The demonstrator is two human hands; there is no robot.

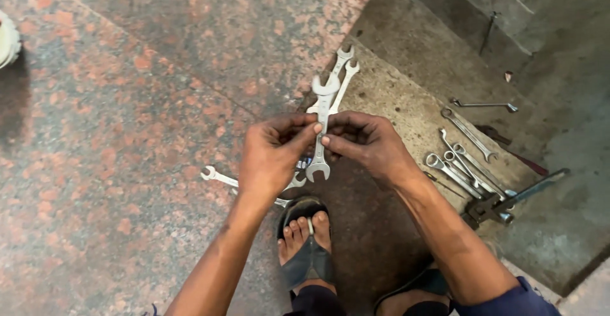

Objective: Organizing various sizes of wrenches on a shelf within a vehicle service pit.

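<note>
A silver double open-ended spanner (324,103) is held upright between both hands, above a reddish stone floor. My left hand (272,157) pinches its shaft from the left with thumb and fingers. My right hand (368,143) pinches the same shaft from the right. The spanner's upper jaw stands above the hands and its lower jaw (318,171) hangs below them. Two more spanners (346,74) lie on the floor behind it, and another spanner (219,177) lies left of my left wrist.
Several ring and open spanners (467,157) lie on the grey concrete step at right, with a dark pipe wrench (502,205) and one lone spanner (484,105) farther back. My sandalled foot (306,240) is below the hands. A white object (7,40) sits at the left edge.
</note>
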